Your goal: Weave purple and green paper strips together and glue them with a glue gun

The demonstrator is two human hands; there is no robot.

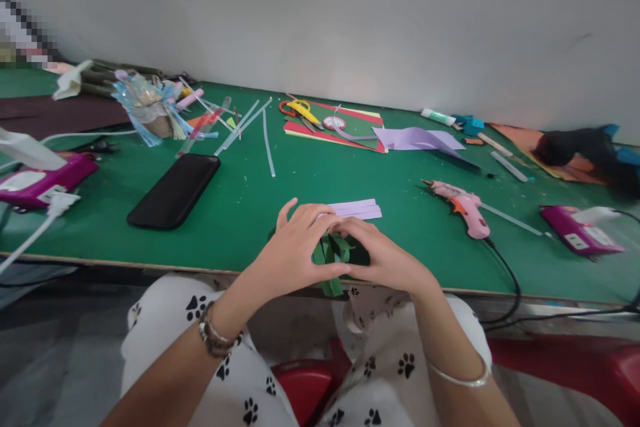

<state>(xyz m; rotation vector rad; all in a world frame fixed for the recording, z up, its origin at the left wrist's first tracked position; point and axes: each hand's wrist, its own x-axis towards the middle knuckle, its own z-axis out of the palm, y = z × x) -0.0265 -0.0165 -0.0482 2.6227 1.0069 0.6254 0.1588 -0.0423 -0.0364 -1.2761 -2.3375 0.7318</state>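
Both my hands meet over the near edge of the green table (310,180). My left hand (293,250) and my right hand (385,257) are closed together around a bunch of green paper strips (333,253), whose ends stick out below my fingers. Just beyond my fingers lie lilac paper strips (357,209) flat on the table.
A black phone (175,190) lies to the left, a pink glue gun (463,207) with its cord to the right. Further back are scissors (303,110) on coloured paper sheets, lilac paper (417,139), glue sticks (267,137) and a craft bundle (150,107). Purple power strips (37,183) sit at both sides.
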